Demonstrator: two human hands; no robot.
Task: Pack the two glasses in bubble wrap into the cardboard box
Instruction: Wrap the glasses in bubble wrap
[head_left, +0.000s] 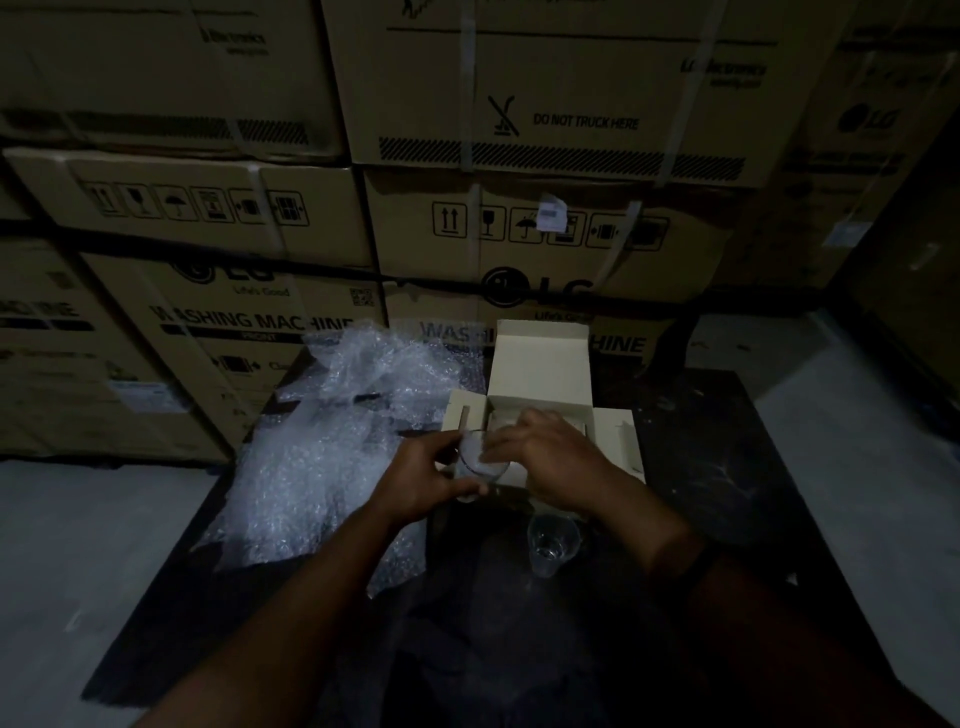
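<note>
A clear glass (480, 457) is held just in front of the open cardboard box (540, 364). My left hand (423, 478) grips it from the left side, thumb along its lower edge. My right hand (550, 460) has its fingers curled over the glass's right rim. The box has its white lid standing up at the back and its side flaps spread out. A second clear glass (551, 545) stands upright on the dark table (727, 467), below my right hand. Crumpled bubble wrap (317, 447) lies spread to the left of the box.
Large washing-machine cartons (260, 312) are stacked like a wall right behind the table. Pale floor (857, 467) shows on both sides of the table. The scene is dim.
</note>
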